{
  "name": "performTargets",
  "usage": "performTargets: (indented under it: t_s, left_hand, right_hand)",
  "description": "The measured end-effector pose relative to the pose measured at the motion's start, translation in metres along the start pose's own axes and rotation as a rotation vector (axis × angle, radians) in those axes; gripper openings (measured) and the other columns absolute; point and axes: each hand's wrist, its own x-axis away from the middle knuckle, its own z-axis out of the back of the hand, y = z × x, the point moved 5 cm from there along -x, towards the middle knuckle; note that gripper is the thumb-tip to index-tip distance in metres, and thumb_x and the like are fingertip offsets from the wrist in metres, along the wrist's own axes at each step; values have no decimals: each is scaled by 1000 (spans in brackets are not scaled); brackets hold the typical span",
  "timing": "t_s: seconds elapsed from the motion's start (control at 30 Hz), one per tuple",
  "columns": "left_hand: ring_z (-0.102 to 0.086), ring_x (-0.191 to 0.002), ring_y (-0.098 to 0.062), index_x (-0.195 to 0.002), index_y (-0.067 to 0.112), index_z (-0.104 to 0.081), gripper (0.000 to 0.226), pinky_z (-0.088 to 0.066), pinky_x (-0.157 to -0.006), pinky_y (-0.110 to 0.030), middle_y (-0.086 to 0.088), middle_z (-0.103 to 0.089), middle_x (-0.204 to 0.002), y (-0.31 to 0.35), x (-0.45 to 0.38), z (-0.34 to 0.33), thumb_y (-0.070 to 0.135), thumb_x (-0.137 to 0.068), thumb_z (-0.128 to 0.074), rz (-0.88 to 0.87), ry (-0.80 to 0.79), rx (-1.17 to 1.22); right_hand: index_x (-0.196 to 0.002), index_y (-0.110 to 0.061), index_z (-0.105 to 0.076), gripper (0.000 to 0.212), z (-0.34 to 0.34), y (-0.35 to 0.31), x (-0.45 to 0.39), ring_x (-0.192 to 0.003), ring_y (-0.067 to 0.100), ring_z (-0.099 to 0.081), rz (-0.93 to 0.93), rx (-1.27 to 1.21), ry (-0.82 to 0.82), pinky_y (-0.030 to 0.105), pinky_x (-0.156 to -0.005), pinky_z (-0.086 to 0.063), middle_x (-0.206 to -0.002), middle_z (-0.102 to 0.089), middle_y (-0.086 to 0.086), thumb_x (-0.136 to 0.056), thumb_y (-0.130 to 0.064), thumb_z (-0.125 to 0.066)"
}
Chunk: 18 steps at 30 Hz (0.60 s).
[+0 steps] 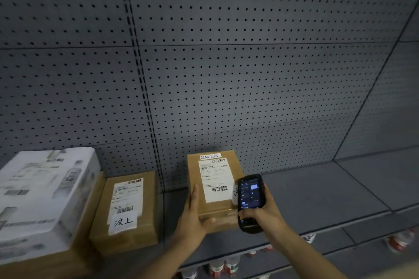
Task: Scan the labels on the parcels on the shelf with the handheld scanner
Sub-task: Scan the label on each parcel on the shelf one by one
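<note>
The brown cardboard parcel (pixel 215 188) is steadied by the left hand (pixel 192 217), fingers flat; the black handheld scanner (pixel 249 201) is gripped by the right hand (pixel 263 210), and scanning seems under way, with two parcels left

Label (pixel 215 180) print beside the left hand (pixel 192 222) is too small to read. The scanner (pixel 250 203) covers the parcel's (pixel 212 190) right edge. Below both hands, blurred bottles (pixel 224 266) sit half hidden. Far left, a white box (pixel 43 199) is blurred and cropped.
</note>
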Motion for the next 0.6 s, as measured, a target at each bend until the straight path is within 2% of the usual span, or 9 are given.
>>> performTargets:
  t_s: [0.13,0.23,0.3,0.4,0.6]
  left_hand:
    - [-37,-136,-18,-149,34,12,110,-36,-111,-39,4,-20,-157,-4,-24,-19,34,-79,-73,80,-41,28]
    - [-40,-134,-18,-150,32,9,109,-36,-111,-35,3,-25,-155,-7,-42,-28,30,-79,-74,114,-70,32]
    - [-40,-134,-18,-150,33,8,110,-36,-111,-37,3,-26,-155,-12,-52,-33,29,-78,-75,133,-78,34]
    - [-39,-134,-19,-149,36,11,112,-37,-111,-41,3,-24,-155,-20,-62,-38,30,-77,-75,160,-90,35]
    - [-36,-135,-17,-145,40,17,112,-36,-112,-37,0,-16,-152,-27,-64,-50,24,-80,-72,167,-90,34]
  right_hand:
    - [-136,-24,-43,102,5,8,-30,-98,25,-67,-46,13,-11,36,-74,-55,-108,-70,7,-41,0,-73]
    - [-133,-24,-44,99,5,13,-49,-98,25,-66,-79,21,-16,41,-80,-56,-108,-69,6,-42,1,-73]
    - [-131,-24,-44,97,4,17,-60,-98,24,-66,-99,34,-17,43,-82,-56,-107,-69,6,-42,2,-74]
    - [-129,-24,-46,93,1,22,-72,-97,24,-67,-119,42,-19,42,-80,-57,-106,-69,6,-43,1,-73]
    - [-129,-28,-46,92,-3,37,-89,-100,25,-66,-180,56,-17,50,-87,-55,-109,-69,4,-49,5,-76]
